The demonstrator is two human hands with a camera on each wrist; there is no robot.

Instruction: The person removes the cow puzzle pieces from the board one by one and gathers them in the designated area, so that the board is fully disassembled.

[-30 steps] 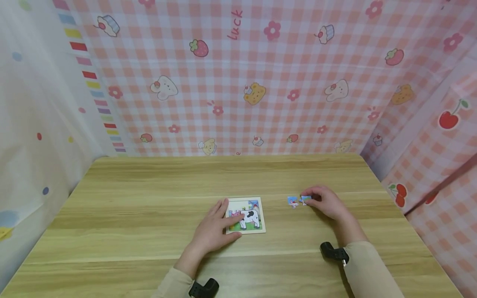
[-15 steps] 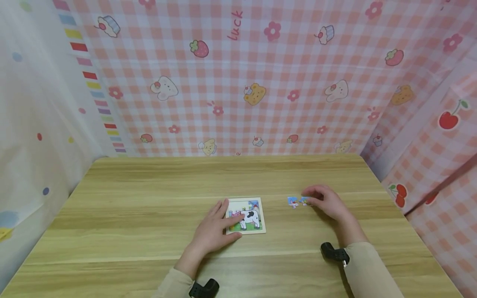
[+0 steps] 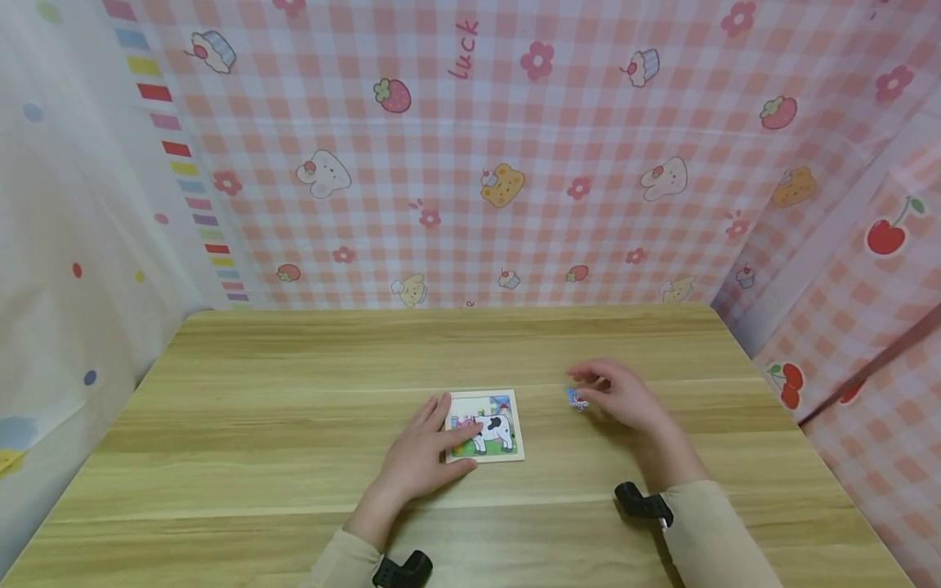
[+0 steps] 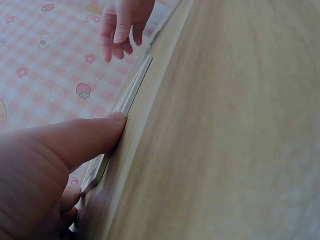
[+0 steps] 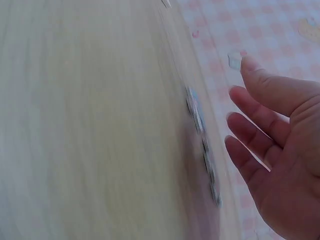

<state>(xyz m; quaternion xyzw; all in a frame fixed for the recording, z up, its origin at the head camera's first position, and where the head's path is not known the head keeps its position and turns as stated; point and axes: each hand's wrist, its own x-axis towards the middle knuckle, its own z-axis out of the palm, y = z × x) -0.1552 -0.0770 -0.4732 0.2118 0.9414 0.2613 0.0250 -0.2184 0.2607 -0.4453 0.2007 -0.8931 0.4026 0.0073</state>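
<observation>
A small square cow puzzle in a pale wooden frame [image 3: 519, 433] lies on the table, with a blank patch at its upper left. My left hand [image 3: 417, 452] rests on the frame's left side, its index finger over the picture; in the left wrist view its thumb [image 4: 95, 140] presses the near edge. To the right, a blue puzzle piece [image 3: 574, 398] shows beside my right hand [image 3: 619, 398]. In the right wrist view that hand hovers with fingers apart, holding nothing, above two flat pieces [image 5: 195, 110] lying in a row. The head view hides the second piece behind the hand.
The wood-grain table [image 3: 294, 359] runs back to a pink checked cloth [image 3: 456, 237]. White dotted cloth [image 3: 73, 245] hangs at the left, and cherry-print cloth [image 3: 867, 327] at the right. Each wrist wears a black camera [image 3: 404, 569].
My right hand has shifted left and slightly up from the right-hand piece, its fingers now over the pair. The left hand and the framed puzzle have stayed in place.
</observation>
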